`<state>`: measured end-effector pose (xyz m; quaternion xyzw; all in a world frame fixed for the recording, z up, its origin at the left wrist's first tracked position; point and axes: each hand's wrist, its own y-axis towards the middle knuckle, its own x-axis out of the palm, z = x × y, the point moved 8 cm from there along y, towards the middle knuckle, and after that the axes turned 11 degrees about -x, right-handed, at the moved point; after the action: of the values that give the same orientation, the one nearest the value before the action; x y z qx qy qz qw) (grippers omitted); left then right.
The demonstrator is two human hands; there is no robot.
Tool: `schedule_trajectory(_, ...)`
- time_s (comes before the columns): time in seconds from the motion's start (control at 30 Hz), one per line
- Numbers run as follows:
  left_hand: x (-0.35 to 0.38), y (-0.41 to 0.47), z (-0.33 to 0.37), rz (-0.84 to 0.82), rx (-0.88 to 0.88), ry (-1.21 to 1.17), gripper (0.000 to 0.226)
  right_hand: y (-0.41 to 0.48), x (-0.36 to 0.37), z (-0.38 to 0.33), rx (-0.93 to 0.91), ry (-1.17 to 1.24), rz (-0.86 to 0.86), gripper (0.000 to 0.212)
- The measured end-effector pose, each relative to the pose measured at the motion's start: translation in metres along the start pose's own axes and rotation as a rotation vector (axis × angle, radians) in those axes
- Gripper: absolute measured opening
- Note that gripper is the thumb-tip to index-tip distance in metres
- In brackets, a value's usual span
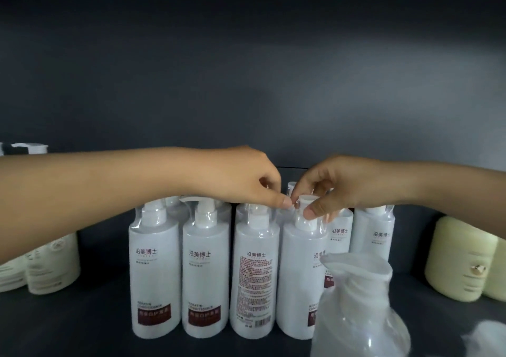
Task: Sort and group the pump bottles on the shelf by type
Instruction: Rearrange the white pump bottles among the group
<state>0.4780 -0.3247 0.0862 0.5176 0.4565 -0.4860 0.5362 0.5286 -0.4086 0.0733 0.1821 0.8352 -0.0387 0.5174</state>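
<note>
White pump bottles stand upright in a tight row at the front of a dark shelf (pixel 95 315), each sealed in clear plastic wrap. Counting from the left, the 1st bottle (pixel 154 269) and the 2nd bottle (pixel 205 269) show their front labels with a dark red band near the base. The 3rd bottle (pixel 256 274) is turned so its back label of small print and a barcode faces out. The 4th bottle (pixel 298 274) shows a front label, partly hidden by a blurred, plastic-wrapped pump top (pixel 358 296) close to the camera.

Both hands meet above the 3rd and 4th bottles. The right hand (pixel 336 189) grips the pump head of the 4th bottle, thumb in front and fingers curled behind it. The left hand (pixel 241 178) has its fingers curled, the thumb tip just beside that same pump; whether it pinches the wrap or holds nothing cannot be told.

Behind the row, 2 more white bottles (pixel 373 233) of the same brand stand to the right, and other pump tops show at the back. Pale yellow tubs (pixel 460 260) sit at the far right of the shelf, and pale green containers (pixel 52 269) at the far left under the left forearm.
</note>
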Motion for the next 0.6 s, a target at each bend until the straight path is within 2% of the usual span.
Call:
schedule_trajectory(0.23,0.011,0.002,-0.003,-0.045,0.015,-0.125,0.034,0.001,0.002,0.0,0.054,0.061,0.048,0.019)
schedule_trajectory(0.4,0.011,-0.004,-0.001,-0.103,0.038,-0.171,0.015,0.0,0.002,-0.002,0.094,0.042,0.067,0.016)
schedule_trajectory(0.5,0.01,-0.01,-0.001,-0.14,0.037,-0.153,0.024,0.0,0.002,-0.001,0.118,0.051,0.102,0.014)
schedule_trajectory(0.6,0.012,-0.012,-0.014,-0.224,-0.041,-0.224,0.026,-0.002,0.003,-0.003,0.13,0.076,0.073,0.014)
